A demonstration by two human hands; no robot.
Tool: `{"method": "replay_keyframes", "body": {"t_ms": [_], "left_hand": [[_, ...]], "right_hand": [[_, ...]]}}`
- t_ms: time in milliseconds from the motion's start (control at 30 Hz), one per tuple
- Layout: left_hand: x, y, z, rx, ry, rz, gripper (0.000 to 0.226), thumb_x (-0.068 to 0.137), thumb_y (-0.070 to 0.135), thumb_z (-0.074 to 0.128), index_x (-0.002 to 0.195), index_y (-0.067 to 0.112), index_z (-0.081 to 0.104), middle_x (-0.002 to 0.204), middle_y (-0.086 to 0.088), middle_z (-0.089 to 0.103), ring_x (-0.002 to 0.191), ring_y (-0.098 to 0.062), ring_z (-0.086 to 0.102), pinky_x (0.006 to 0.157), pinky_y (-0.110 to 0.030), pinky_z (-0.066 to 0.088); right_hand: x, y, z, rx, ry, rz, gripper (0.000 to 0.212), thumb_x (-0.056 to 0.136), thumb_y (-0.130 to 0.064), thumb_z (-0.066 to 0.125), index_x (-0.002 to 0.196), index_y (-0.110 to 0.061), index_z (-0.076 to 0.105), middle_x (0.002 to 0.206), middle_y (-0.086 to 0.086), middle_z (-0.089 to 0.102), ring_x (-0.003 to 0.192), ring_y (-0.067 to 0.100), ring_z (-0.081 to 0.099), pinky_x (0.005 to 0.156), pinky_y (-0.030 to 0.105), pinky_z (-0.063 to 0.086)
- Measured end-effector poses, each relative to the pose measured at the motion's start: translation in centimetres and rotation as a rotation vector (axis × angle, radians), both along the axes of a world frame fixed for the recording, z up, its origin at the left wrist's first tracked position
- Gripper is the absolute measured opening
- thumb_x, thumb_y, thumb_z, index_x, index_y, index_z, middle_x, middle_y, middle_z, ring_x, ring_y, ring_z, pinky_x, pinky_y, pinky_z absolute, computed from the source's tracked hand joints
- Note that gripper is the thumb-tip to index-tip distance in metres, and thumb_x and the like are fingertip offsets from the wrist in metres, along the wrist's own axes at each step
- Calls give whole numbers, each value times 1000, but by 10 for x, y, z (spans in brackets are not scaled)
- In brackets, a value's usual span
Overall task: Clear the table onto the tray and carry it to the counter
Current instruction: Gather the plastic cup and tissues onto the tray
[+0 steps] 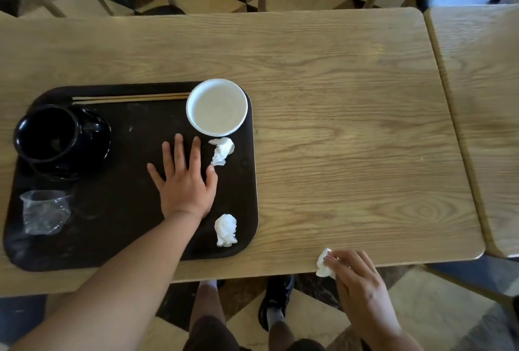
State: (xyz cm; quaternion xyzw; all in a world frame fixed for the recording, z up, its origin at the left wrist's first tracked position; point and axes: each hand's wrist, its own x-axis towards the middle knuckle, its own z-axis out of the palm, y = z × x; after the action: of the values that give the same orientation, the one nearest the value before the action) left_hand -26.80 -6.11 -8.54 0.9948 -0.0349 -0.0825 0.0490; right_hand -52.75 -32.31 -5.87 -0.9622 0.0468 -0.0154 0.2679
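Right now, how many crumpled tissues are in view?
3: upper tissue beside the white bowl, lower tissue near the tray's front-right corner, third tissue in the right hand's fingers.

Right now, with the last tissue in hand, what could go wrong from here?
1. The white bowl overhangs the tray at its far right corner; lifting may tip it off.
2. The two loose tissue wads and the clear plastic cup could slide or blow off while carried.
3. The chopsticks may roll.
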Motion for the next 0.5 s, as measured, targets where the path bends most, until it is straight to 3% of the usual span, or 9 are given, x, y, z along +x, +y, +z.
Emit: {"method": "replay_keyframes", "body": {"t_ms": [100, 267, 500], "left_hand": [[1, 1, 2, -8, 36, -22, 65, 98, 49, 26, 158, 30, 12, 169, -6, 4, 155, -32, -2, 117, -68, 6], [3, 11, 11, -72, 122, -84, 66, 98, 52, 24, 159, 32, 7, 169, -4, -2, 154, -31, -6, 118, -67, 4], [-7, 76, 15, -38, 201, -425, 72, 96, 59, 26, 158, 35, -3, 168, -1, -13, 154, -27, -11, 122, -59, 8]], "right_hand": [[12, 11, 17, 19, 39, -44, 25, 91, -7, 52, 96, -10, 76, 103, -4, 67, 92, 14, 61, 79, 23, 52], [53, 48, 43, 25, 22, -112, 27, 81, 14, 65, 95, -8, 74, 100, 0, 69, 90, 16, 63, 75, 30, 57], [138, 108, 46, 30, -11, -103, 25, 84, 13, 59, 91, -10, 67, 99, 1, 66, 89, 19, 60, 72, 34, 56]]}}
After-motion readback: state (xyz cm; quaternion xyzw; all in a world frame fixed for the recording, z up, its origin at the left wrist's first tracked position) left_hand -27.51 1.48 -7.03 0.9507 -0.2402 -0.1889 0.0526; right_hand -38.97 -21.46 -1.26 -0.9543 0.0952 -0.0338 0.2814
